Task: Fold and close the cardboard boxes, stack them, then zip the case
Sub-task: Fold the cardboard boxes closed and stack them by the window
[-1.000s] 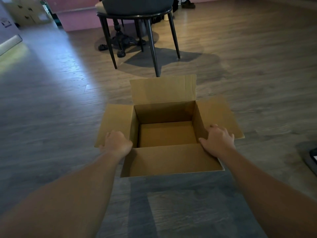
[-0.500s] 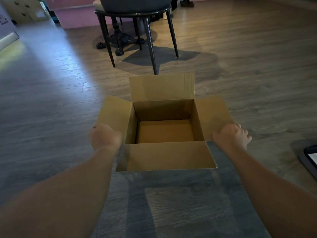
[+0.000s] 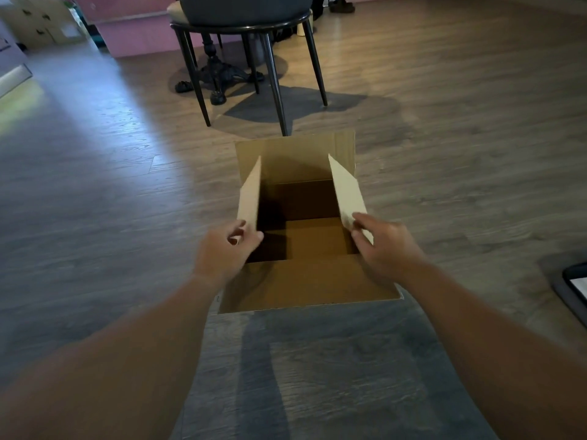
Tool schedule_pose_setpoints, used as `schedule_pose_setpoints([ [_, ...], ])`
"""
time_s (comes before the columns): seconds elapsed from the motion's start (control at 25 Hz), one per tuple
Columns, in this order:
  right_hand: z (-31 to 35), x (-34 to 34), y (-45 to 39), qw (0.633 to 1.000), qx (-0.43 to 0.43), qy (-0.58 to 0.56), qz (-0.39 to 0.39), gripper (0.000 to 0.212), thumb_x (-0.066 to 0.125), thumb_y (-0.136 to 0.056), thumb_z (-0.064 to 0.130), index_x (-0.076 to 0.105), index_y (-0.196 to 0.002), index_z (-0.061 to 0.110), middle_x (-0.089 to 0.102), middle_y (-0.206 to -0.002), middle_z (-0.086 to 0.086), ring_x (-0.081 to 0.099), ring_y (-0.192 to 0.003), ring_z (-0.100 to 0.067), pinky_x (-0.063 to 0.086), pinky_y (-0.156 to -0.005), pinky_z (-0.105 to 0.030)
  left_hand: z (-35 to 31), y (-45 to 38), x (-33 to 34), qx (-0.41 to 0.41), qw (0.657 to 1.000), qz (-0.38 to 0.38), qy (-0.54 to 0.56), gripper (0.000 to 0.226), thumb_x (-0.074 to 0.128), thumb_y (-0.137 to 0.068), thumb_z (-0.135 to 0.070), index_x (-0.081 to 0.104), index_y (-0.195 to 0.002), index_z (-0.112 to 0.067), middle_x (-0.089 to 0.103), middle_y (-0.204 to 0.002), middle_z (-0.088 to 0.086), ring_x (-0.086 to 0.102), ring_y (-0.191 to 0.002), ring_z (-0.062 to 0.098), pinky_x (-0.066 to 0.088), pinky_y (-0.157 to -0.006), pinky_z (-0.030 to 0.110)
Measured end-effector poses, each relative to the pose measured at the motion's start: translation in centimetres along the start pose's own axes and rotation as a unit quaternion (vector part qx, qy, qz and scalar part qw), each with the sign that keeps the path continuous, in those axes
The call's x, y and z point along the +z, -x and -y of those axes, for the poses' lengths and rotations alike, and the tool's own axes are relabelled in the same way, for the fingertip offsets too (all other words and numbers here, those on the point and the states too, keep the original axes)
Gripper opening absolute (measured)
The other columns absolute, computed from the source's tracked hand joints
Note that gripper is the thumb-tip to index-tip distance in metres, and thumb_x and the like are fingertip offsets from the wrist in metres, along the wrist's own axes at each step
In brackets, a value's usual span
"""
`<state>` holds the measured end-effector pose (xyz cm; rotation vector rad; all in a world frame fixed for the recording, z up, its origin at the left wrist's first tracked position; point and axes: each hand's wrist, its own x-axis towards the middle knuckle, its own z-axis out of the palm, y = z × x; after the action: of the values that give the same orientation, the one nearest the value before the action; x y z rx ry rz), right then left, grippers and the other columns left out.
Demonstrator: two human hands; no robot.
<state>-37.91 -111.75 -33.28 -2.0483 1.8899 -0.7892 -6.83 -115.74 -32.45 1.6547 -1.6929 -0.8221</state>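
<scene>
A brown cardboard box stands open on the wooden floor in front of me. Its near flap lies flat toward me and its far flap stands up. The two side flaps are raised nearly upright. My left hand pinches the near corner of the left flap. My right hand holds the near corner of the right flap. The inside of the box is dark and looks empty. At the far right edge lies a dark case, mostly cut off.
A dark chair with thin black legs stands just beyond the box, with a black pedestal table foot behind it. Stacked cardboard boxes sit at the far left by a pink wall. Open floor lies to both sides.
Both hands slid out under the side flaps and lifted them from lying flat outward to nearly upright. The view shifted slightly closer.
</scene>
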Motion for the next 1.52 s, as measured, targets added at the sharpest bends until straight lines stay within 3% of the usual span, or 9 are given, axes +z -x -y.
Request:
schedule_pose_setpoints([
  [0.12, -2.2, 1.0, -0.1, 0.993, 0.065, 0.039, 0.090, 0.033, 0.040, -0.106, 0.019, 0.057, -0.134, 0.026, 0.068, -0.124, -0.004, 0.062, -0.096, -0.017, 0.052, -0.081, -0.032, 2.1, 0.6, 0.6, -0.041, 0.993, 0.106, -0.028, 0.028, 0.060, -0.094, -0.048, 0.073, -0.111, -0.031, 0.061, -0.132, -0.013, 0.054, -0.121, 0.017, 0.043, -0.099, 0.038],
  [0.24, -4.1, 0.6, 0.4, 0.973, 0.100, 0.025, 0.209, 0.066, 0.042, -0.098, -0.006, 0.041, -0.153, 0.029, 0.037, -0.160, 0.006, 0.040, -0.142, -0.024, 0.034, -0.116, -0.040, 3.2, 0.0, 0.2, -0.047, 0.982, 0.138, -0.124, 0.034, 0.047, -0.102, -0.011, 0.069, -0.123, -0.025, 0.043, -0.153, -0.008, 0.036, -0.143, 0.022, 0.025, -0.117, 0.042],
  [0.36, -5.2, -0.1, 1.0, 0.963, 0.038, 0.045, 0.263, 0.083, 0.053, -0.093, -0.013, 0.027, -0.159, 0.030, 0.017, -0.167, 0.011, 0.024, -0.151, -0.017, 0.022, -0.122, -0.036, 2.9, -0.2, -0.3, -0.059, 0.978, 0.147, -0.139, 0.056, 0.043, -0.091, 0.014, 0.068, -0.124, -0.025, 0.037, -0.157, -0.008, 0.027, -0.148, 0.023, 0.022, -0.119, 0.039],
  [0.6, -6.7, -1.4, 3.0, 0.979, 0.044, -0.067, 0.185, 0.052, 0.072, -0.093, 0.023, 0.057, -0.142, 0.028, 0.044, -0.151, 0.016, 0.046, -0.136, -0.009, 0.031, -0.116, -0.032, 2.3, -0.2, -0.9, -0.102, 0.982, 0.155, -0.040, 0.044, 0.058, -0.089, 0.014, 0.075, -0.111, -0.020, 0.051, -0.145, -0.012, 0.043, -0.137, 0.014, 0.041, -0.108, 0.031],
  [0.68, -6.8, -2.1, 3.8, 0.975, 0.119, -0.156, 0.102, 0.009, 0.071, -0.090, 0.041, 0.076, -0.094, 0.045, 0.073, -0.099, 0.022, 0.066, -0.092, 0.004, 0.053, -0.084, -0.031, 1.6, 0.2, -0.3, -0.109, 0.980, 0.164, 0.017, 0.043, 0.063, -0.084, 0.017, 0.075, -0.107, -0.018, 0.061, -0.133, -0.008, 0.055, -0.120, 0.012, 0.057, -0.087, 0.027],
  [0.8, -8.1, -2.2, 4.2, 0.963, 0.213, -0.159, -0.034, 0.046, 0.078, -0.081, 0.048, 0.060, -0.054, 0.015, 0.048, -0.045, 0.010, 0.043, -0.042, -0.004, 0.039, -0.044, -0.021, 0.4, 0.1, 1.3, -0.128, 0.984, 0.117, 0.030, 0.039, 0.055, -0.084, 0.018, 0.071, -0.078, -0.016, 0.069, -0.091, 0.001, 0.067, -0.087, 0.018, 0.062, -0.068, 0.031],
  [1.04, -9.3, -3.1, 6.8, 0.960, 0.254, -0.120, -0.020, 0.022, 0.087, -0.077, 0.021, 0.067, -0.084, 0.017, 0.070, -0.068, -0.001, 0.070, -0.064, -0.021, 0.060, -0.062, -0.040, -1.1, -0.9, 4.7, -0.094, 0.987, 0.127, -0.038, 0.015, 0.075, -0.086, -0.027, 0.077, -0.098, -0.018, 0.073, -0.092, -0.002, 0.067, -0.089, 0.017, 0.054, -0.077, 0.035],
  [1.28, -12.8, -6.7, 8.2, 0.924, 0.380, -0.049, 0.015, 0.037, 0.074, -0.085, 0.041, 0.066, -0.071, 0.008, 0.069, -0.054, -0.004, 0.069, -0.051, -0.021, 0.058, -0.051, -0.036, -4.6, -1.3, 10.3, -0.027, 0.971, 0.176, -0.160, 0.040, 0.086, -0.075, -0.030, 0.073, -0.111, -0.016, 0.071, -0.111, 0.002, 0.064, -0.105, 0.021, 0.051, -0.094, 0.037],
  [1.52, -15.9, -9.7, 7.3, 0.913, 0.406, -0.024, -0.026, 0.026, 0.070, -0.075, 0.031, 0.062, -0.097, 0.020, 0.065, -0.092, 0.000, 0.062, -0.088, -0.024, 0.050, -0.069, -0.035, -7.5, -1.0, 14.1, 0.025, 0.960, 0.193, -0.200, 0.039, 0.088, -0.071, -0.035, 0.075, -0.102, -0.016, 0.073, -0.104, 0.003, 0.067, -0.100, 0.023, 0.054, -0.090, 0.041],
])
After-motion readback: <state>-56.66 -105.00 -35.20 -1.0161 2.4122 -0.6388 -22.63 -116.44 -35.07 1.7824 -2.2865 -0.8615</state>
